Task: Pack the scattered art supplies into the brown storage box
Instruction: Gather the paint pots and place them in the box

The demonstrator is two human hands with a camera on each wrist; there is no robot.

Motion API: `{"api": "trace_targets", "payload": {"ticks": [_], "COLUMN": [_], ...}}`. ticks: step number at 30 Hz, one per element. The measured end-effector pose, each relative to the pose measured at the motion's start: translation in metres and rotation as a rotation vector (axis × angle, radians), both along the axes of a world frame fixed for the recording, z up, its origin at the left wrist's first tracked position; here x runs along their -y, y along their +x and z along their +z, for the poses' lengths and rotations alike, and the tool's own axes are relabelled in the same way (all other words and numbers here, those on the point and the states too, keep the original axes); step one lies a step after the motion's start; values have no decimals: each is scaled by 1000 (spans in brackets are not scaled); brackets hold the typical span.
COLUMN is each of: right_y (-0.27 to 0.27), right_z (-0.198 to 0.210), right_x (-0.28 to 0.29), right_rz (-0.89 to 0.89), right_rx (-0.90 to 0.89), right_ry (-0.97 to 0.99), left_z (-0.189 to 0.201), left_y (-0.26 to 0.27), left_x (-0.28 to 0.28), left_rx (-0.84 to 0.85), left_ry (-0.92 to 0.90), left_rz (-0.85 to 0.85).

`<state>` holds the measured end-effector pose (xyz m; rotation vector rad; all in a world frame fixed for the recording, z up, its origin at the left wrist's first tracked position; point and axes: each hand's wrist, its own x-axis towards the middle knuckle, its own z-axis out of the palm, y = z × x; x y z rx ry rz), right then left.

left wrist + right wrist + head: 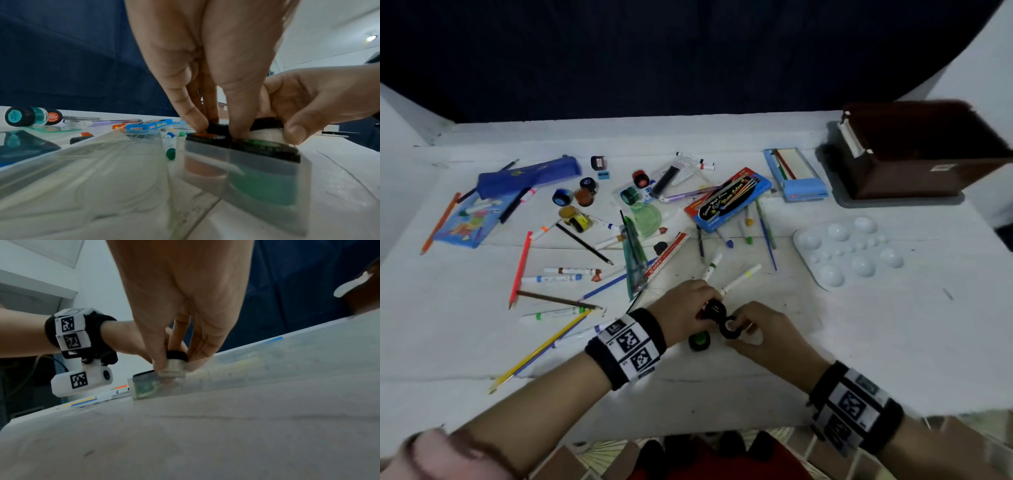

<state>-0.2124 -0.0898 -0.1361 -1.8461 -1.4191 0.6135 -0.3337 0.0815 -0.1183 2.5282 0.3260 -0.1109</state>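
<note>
- The left hand (681,305) reaches down with its fingertips (197,125) pressed onto the black caps of the paint pots in a clear plastic case (242,164) near the table's (859,342) front edge.
- An orange-lidded pot (205,138) and a green-lidded pot (265,146) sit side by side in that case.
- The right hand (763,329) pinches a white paint pot (173,368) with a black cap between thumb and fingers, just beside the case.
- The brown storage box (924,154) stands at the table's far right corner, well apart from both hands.
- Pencils, markers and more pots lie scattered on the left; a white palette (849,253) lies on the right.
</note>
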Motion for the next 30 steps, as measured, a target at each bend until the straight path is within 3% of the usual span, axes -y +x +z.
{"api": "trace_targets", "payload": {"ticks": [11,16,20,25,30], "right_y": [-6,-7,-6,-3,-5], "right_z": [-1,-5,-4,-5,-5], "right_x": [1,-1,-2,-4,-4], "right_rz": [-31,-54,-34,-52,-80], "right_rx": [-92,-163,-180,-188,-205], "right_ry": [-21,-21,-63,-112,-132], "left_z": [6,7,14,14,8], "left_y": [3,6,13,11,13], "left_x": [3,-1,-1,-6,-1], "left_rx": [-23,-100,-165,-158,-128], "left_ry": [-9,32,59,-29,61], "left_rz": [-51,-128,-74,-89,-125]}}
